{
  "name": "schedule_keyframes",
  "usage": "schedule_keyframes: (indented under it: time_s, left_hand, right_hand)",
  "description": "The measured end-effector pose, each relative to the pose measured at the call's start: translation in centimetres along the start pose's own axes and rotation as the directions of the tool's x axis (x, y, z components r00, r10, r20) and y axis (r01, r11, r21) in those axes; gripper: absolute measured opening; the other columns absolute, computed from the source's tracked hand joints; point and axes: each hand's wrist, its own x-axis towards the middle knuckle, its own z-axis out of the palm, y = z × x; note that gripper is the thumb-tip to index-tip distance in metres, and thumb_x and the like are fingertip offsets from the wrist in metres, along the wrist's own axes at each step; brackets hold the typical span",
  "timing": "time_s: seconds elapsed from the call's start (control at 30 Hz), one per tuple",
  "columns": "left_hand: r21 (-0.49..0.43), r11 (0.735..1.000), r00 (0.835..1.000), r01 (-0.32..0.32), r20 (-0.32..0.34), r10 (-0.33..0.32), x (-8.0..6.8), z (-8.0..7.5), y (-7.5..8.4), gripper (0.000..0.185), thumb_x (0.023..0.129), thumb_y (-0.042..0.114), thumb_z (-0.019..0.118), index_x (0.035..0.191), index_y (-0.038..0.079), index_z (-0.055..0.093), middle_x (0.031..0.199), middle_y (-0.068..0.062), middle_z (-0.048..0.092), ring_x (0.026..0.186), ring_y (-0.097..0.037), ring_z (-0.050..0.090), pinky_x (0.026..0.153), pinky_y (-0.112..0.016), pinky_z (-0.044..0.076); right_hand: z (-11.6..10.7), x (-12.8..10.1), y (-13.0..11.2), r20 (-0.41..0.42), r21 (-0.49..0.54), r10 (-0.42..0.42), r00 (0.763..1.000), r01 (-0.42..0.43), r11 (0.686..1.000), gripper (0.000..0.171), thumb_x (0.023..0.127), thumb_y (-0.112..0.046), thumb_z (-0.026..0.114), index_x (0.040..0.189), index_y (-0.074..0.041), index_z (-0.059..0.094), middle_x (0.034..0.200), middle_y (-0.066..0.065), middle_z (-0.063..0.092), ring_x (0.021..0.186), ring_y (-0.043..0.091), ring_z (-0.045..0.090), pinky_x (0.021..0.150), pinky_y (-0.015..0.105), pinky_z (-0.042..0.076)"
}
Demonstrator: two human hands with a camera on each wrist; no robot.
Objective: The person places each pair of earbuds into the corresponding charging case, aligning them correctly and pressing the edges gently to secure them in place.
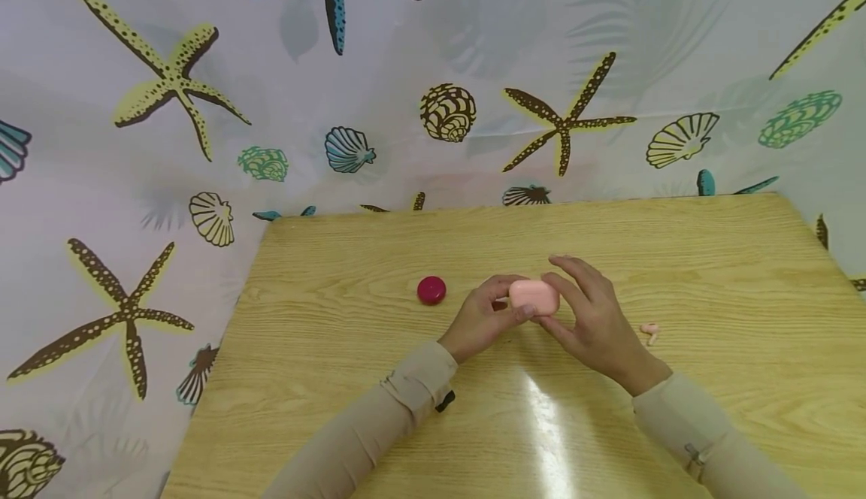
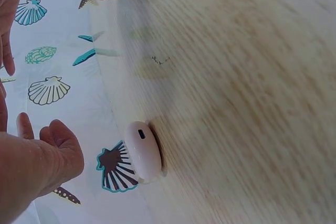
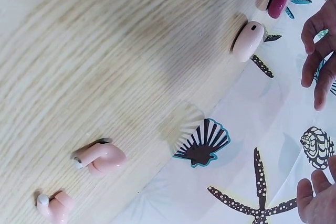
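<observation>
A pale pink earbud case (image 1: 534,297) sits between the two hands in the head view, lid down. My left hand (image 1: 483,315) holds its left side, thumb across the front and fingers behind. From the right, my right hand (image 1: 598,326) has its forefinger at the top corner and its thumb under the lower edge. In the left wrist view the pink case (image 2: 144,151) appears against the tabletop, its port facing the camera, with a gap to the fingers. The right wrist view likewise shows the case (image 3: 248,41) apart from the fingers.
A round magenta case (image 1: 431,290) lies left of the hands on the wooden table (image 1: 352,251). Two pink earbuds (image 1: 649,331) lie to the right, near the right wrist. Behind the table's far edge hangs a white curtain (image 1: 392,108) printed with shells and starfish.
</observation>
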Motion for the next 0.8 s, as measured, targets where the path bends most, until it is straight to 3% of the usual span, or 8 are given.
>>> schedule_keyframes:
  time_s: [0.37, 0.57, 0.8]
  left_hand:
    - [0.022, 1.000, 0.999, 0.002, -0.044, -0.001, -0.1, 0.2, -0.1, 0.026, 0.090, 0.020, 0.067, 0.110, 0.004, 0.068, 0.133, -0.004, 0.055, 0.126, -0.019, 0.049, 0.102, -0.044, 0.045]
    - [0.061, 0.998, 0.993, 0.018, -0.115, -0.011, -0.3, 0.1, -0.7, 0.027, 0.087, 0.018, 0.069, 0.107, 0.000, 0.068, 0.130, -0.006, 0.056, 0.123, -0.020, 0.051, 0.100, -0.043, 0.046]
    - [0.135, 0.991, 0.979, -0.012, -0.200, 0.039, 0.2, -0.4, -1.8, 0.029, 0.086, 0.020, 0.071, 0.105, -0.002, 0.069, 0.127, -0.010, 0.057, 0.119, -0.023, 0.053, 0.094, -0.044, 0.050]
  right_hand:
    - [-0.2, -0.2, -0.1, 0.041, -0.010, 0.019, 0.999, -0.019, 1.000, 0.058, 0.094, -0.048, 0.050, 0.114, 0.006, 0.059, 0.125, 0.027, 0.054, 0.116, 0.043, 0.049, 0.090, 0.059, 0.040]
    - [-0.5, -0.4, -0.4, 0.080, -0.010, 0.041, 0.996, -0.041, 0.999, 0.063, 0.094, -0.050, 0.049, 0.119, 0.007, 0.056, 0.128, 0.027, 0.052, 0.119, 0.041, 0.048, 0.093, 0.055, 0.039]
    - [-0.6, -0.8, -0.9, 0.107, 0.002, 0.077, 0.991, -0.078, 0.997, 0.062, 0.097, -0.048, 0.044, 0.121, 0.008, 0.056, 0.129, 0.026, 0.053, 0.119, 0.040, 0.049, 0.096, 0.051, 0.038]
